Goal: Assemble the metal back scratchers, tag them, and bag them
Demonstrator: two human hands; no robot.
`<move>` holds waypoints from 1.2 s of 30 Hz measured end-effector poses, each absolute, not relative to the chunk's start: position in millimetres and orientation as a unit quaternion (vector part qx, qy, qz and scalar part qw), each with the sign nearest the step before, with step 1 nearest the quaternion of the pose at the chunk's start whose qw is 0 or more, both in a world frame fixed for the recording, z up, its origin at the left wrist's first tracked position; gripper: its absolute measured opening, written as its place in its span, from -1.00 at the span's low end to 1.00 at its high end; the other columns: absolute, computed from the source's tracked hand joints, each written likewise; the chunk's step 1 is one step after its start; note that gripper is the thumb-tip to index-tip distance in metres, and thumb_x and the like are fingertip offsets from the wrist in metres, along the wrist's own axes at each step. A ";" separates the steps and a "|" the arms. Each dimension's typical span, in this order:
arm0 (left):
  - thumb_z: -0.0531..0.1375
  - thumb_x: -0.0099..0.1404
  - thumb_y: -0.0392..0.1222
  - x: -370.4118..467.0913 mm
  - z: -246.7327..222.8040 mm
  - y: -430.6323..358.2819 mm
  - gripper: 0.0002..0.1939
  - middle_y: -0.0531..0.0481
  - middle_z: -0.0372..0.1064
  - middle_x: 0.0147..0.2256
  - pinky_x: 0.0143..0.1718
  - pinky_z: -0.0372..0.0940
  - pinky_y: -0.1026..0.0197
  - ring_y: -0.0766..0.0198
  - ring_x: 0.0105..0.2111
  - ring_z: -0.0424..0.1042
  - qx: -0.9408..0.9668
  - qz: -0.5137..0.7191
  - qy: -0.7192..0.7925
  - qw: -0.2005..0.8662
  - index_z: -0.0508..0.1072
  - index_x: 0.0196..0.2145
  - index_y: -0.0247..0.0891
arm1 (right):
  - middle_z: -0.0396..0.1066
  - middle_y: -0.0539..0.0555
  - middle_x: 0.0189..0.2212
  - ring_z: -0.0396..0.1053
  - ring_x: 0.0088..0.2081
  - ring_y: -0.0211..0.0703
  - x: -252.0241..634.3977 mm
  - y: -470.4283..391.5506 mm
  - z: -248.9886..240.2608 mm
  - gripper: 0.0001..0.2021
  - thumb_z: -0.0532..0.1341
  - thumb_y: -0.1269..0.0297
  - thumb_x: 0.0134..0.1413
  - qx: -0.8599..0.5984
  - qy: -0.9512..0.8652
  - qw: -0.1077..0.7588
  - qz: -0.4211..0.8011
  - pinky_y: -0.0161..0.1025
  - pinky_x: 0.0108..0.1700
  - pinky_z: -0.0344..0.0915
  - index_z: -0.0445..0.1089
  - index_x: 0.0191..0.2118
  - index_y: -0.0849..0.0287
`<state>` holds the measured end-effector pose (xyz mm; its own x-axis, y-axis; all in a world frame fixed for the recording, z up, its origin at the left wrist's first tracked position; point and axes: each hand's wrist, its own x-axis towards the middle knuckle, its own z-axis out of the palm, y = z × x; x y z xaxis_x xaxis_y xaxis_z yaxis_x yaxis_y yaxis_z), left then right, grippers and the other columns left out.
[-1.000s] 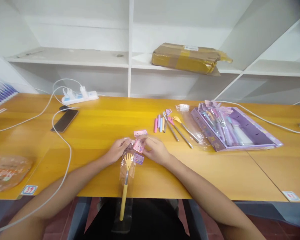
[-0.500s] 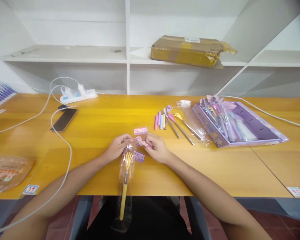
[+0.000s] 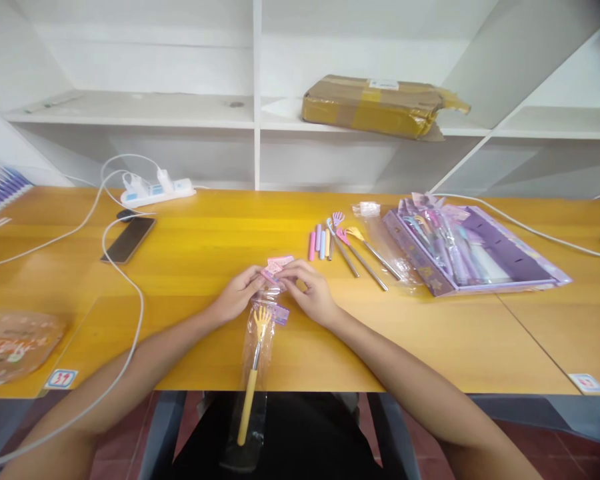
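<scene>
Between my two hands a small pink card [image 3: 271,274] is pinched at the top of a clear plastic bag [image 3: 267,353]. My left hand [image 3: 241,291] grips its left side, with the bag's top edge just below. My right hand [image 3: 307,291] has its fingers on the card's right side. Inside the bag lies a yellow hand-shaped scratcher [image 3: 249,407] with a metal rod; its lower end hangs past the table edge. A purple card [image 3: 280,315] rests beside the bag, and another pink card [image 3: 282,260] lies just beyond my fingers.
Several metal-rod scratchers [image 3: 375,255] and coloured handles [image 3: 322,244] lie right of centre. Behind them sits a purple box [image 3: 510,250] of bagged items. A phone [image 3: 130,239], power strip [image 3: 157,192] and white cable [image 3: 141,300] are on the left; a taped carton [image 3: 370,103] is shelved.
My right hand has moved slightly left to meet my left hand at the pink card. The bag with the yellow scratcher has shifted a little to the right at its top.
</scene>
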<state>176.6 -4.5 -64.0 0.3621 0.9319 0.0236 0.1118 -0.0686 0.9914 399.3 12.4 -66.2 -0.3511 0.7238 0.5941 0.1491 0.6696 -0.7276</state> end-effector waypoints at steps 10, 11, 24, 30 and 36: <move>0.29 0.40 -0.02 177.2 -73.0 -3.9 -0.67 -0.12 0.58 -0.06 -0.15 0.41 0.15 0.15 -0.13 0.56 0.620 0.374 0.394 0.566 0.42 0.01 -0.22 | 0.48 0.04 -0.29 0.44 -0.34 -0.17 401.0 14.7 -77.2 -0.83 0.23 0.27 0.38 -0.331 -0.765 0.480 0.273 -0.18 -0.26 0.46 0.39 0.03 0.08; 0.30 0.39 -0.02 177.0 -73.6 -3.9 -0.67 -0.13 0.58 -0.05 -0.13 0.42 0.14 0.13 -0.09 0.57 0.617 0.372 0.395 0.570 0.42 0.02 -0.22 | 0.48 0.04 -0.28 0.44 -0.34 -0.17 401.3 14.8 -78.2 -0.81 0.23 0.26 0.38 -0.333 -0.766 0.476 0.273 -0.18 -0.25 0.47 0.37 0.05 0.08; 0.33 0.36 -0.04 179.9 -67.9 -5.7 -0.61 -0.14 0.55 0.02 -0.07 0.44 0.12 0.10 -0.02 0.55 0.595 0.369 0.400 0.591 0.44 0.07 -0.21 | 0.50 0.05 -0.25 0.45 -0.30 -0.15 404.8 16.0 -72.9 -0.73 0.22 0.33 0.37 -0.318 -0.816 0.428 0.221 -0.17 -0.20 0.45 0.35 0.14 0.06; 0.34 0.36 -0.04 178.9 -70.0 -4.1 -0.65 -0.12 0.54 -0.06 -0.08 0.44 0.12 0.14 -0.09 0.55 0.605 0.375 0.401 0.577 0.44 0.02 -0.24 | 0.50 0.15 -0.03 0.49 -0.04 -0.06 403.5 12.2 -65.8 -0.65 0.19 0.42 0.36 -0.277 -0.839 0.425 0.197 -0.07 0.01 0.48 0.41 0.18 0.02; 0.36 0.34 0.00 178.2 -70.7 -3.8 -0.60 -0.12 0.58 -0.08 0.00 0.43 0.07 0.11 -0.07 0.56 0.596 0.376 0.402 0.584 0.46 0.04 -0.23 | 0.48 0.15 -0.03 0.49 -0.02 -0.03 404.1 11.3 -66.4 -0.61 0.21 0.44 0.30 -0.268 -0.842 0.425 0.196 -0.04 0.03 0.51 0.44 0.17 -0.02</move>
<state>178.2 -3.8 -70.7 0.3937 0.9190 -0.0219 0.0409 0.0063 0.9991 404.1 11.3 -66.4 -0.4957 0.6185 0.6097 0.2849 0.7790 -0.5585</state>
